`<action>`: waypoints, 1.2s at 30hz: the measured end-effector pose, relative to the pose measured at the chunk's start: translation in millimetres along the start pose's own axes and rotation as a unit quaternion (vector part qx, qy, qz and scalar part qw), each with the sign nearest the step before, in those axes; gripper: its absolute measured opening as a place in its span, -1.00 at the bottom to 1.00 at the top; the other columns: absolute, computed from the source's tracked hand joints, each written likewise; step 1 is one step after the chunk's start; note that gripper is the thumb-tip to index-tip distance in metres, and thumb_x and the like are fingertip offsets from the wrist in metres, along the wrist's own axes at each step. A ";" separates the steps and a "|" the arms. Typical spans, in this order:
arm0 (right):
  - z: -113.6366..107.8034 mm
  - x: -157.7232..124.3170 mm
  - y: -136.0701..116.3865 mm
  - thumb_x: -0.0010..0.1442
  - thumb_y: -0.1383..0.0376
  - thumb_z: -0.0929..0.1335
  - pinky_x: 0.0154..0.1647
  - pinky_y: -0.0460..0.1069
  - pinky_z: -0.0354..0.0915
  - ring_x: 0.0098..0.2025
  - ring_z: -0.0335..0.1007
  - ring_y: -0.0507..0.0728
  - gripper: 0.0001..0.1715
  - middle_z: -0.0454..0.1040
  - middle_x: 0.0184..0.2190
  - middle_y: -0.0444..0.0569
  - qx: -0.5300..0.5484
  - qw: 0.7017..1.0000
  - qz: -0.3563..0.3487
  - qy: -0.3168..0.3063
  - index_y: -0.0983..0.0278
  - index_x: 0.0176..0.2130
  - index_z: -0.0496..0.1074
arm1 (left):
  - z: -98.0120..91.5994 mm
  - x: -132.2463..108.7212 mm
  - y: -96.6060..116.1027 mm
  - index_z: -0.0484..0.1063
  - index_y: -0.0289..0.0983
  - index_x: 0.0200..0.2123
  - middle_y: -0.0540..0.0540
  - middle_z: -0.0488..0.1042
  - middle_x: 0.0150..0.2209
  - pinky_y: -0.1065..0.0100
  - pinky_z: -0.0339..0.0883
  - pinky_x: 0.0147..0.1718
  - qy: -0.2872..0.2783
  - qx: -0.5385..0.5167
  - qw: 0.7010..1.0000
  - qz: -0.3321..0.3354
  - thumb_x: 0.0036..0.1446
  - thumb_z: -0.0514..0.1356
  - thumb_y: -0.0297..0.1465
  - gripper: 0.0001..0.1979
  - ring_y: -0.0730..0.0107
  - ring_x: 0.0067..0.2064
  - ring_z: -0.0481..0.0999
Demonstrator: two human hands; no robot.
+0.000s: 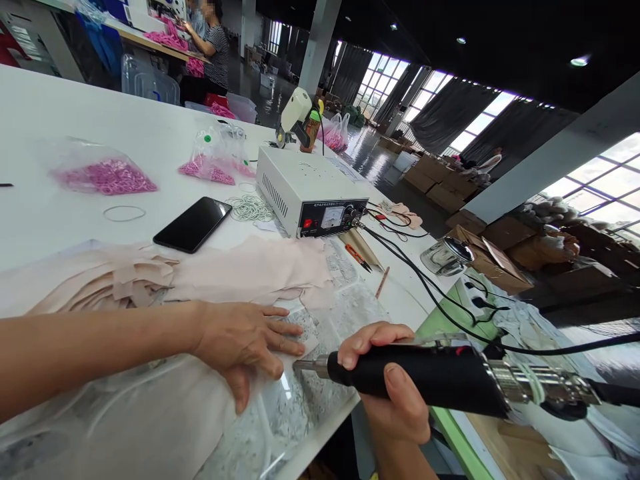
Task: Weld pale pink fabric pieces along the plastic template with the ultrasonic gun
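Right hand (400,407), lower right, is wrapped round a chunky black tool (430,378), left hand (243,339) just splayed on pale fabric (160,413), lower left.

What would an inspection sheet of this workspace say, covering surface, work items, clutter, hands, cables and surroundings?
Surface: white table, with a grey marbled sheet near the hands.
Work items: black handheld tool, metal tip pointing left; pale fabric pieces near the left hand.
Clutter: phone, bag of pink pieces, orange-handled snips, glass jar.
Hands: left palm down, fingers spread, near the tip; right hand wrapped around the tool.
Cables: black cable runs off the right edge; others by the control box.
Surroundings: seated co-worker at another table; cardboard boxes.
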State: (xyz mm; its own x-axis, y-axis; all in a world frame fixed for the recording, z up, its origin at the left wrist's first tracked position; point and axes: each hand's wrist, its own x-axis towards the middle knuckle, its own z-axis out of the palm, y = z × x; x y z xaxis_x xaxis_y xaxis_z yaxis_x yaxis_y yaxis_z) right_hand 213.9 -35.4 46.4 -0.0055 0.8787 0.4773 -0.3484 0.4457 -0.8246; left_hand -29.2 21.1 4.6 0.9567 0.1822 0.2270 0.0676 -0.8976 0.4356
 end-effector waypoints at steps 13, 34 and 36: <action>-1.7 0.7 1.4 0.24 0.14 0.42 -0.47 0.04 0.47 -0.52 0.48 0.09 -0.84 0.47 -0.44 -0.12 -0.037 0.999 -0.002 -0.024 0.18 -0.25 0.47 | -1.3 0.5 1.7 0.57 -0.09 -0.22 -0.06 0.41 0.31 0.11 -0.15 0.45 0.011 -0.014 1.000 -0.008 0.03 0.54 -0.19 -0.70 0.04 0.39 0.30; -12.7 1.1 8.2 0.19 0.20 0.43 -0.45 0.03 0.44 -0.50 0.47 0.09 -0.85 0.49 -0.42 -0.13 -0.060 0.994 -0.083 0.043 0.21 -0.24 0.49 | -7.5 -7.1 15.5 0.52 -0.18 -0.20 -0.23 0.42 0.30 0.15 0.03 0.40 0.005 0.092 0.996 -0.005 0.10 0.50 -0.17 -0.67 0.02 0.39 0.30; -13.5 1.8 8.1 0.20 0.19 0.43 -0.46 0.04 0.45 -0.51 0.48 0.09 -0.85 0.49 -0.42 -0.13 -0.063 0.994 -0.082 0.042 0.20 -0.24 0.48 | -11.1 -8.1 22.4 0.51 -0.19 -0.21 -0.23 0.49 0.21 0.18 0.10 0.36 0.003 0.096 0.995 -0.006 0.13 0.48 -0.20 -0.71 0.03 0.36 0.34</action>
State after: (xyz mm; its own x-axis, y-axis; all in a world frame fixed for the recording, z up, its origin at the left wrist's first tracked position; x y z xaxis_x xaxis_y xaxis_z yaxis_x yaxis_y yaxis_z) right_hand 223.8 -27.9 36.5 0.1215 0.8008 0.5865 -0.2180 0.5980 -0.7713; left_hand -38.5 4.0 22.1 0.9537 0.1958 0.2283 0.1329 -0.9553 0.2640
